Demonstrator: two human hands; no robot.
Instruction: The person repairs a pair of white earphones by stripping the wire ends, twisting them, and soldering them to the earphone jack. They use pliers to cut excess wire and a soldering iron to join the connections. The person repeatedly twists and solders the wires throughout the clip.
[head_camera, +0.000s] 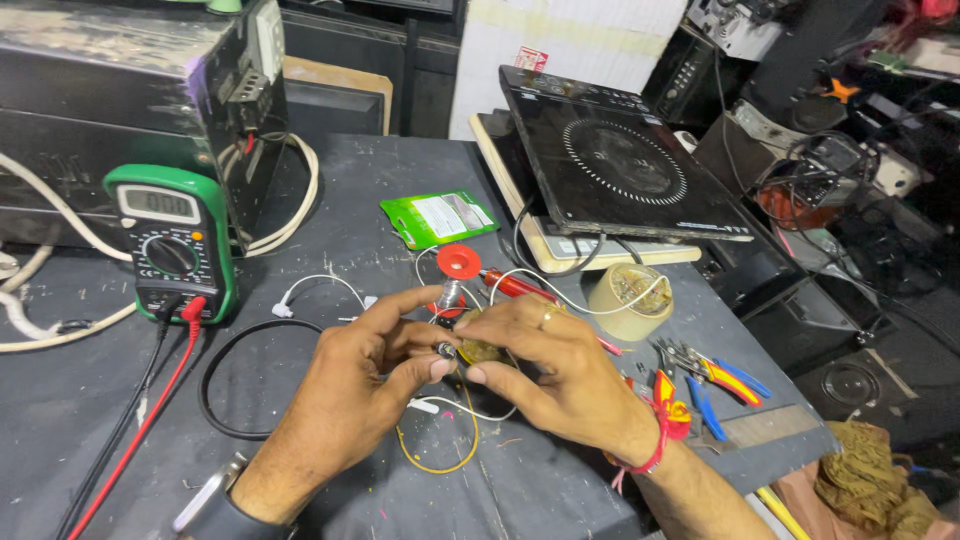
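Note:
My left hand (365, 375) and my right hand (545, 365) meet over the dark workbench (90, 400), both pinching a small round brownish part (480, 350) with thin white and yellow wires (440, 462) trailing from it. The left thumb and forefinger grip a small metal end (446, 349) of that part. My right hand wears a ring and a red thread at the wrist. Just behind the hands lie a red solder spool (459, 262) and a red-handled tool (515, 285).
A green multimeter (172, 240) with red and black leads stands at the left, before a black metal box (120, 90). An induction cooktop (620, 160) leans at the back right. A tape roll (628, 300), coloured pliers (715, 378) and a green packet (438, 216) lie around.

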